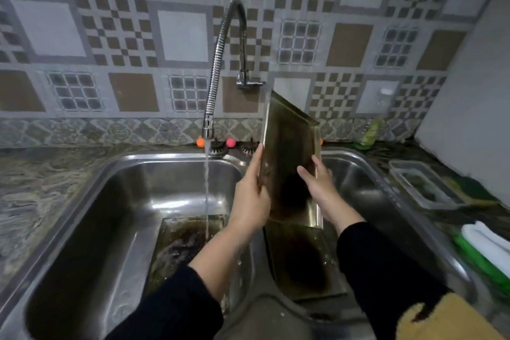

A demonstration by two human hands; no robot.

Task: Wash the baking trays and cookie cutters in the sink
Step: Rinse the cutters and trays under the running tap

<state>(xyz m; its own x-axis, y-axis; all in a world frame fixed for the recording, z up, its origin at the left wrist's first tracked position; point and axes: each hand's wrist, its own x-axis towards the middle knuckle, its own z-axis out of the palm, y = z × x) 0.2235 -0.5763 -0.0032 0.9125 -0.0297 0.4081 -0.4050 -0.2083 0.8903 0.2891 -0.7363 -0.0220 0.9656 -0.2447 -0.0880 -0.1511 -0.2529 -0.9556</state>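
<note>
Both hands, left [249,199] and right [317,182], grip an upright tray [289,141] over the sink [110,201]; tap [208,130] running at 9 o'clock.

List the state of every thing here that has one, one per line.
Faucet: running into the left basin.
Held baking tray: upright, over the sink divider, outside the stream.
Second tray: lying tilted in the right basin.
Left hand: grips the tray's left edge.
Right hand: grips its right edge.
</note>
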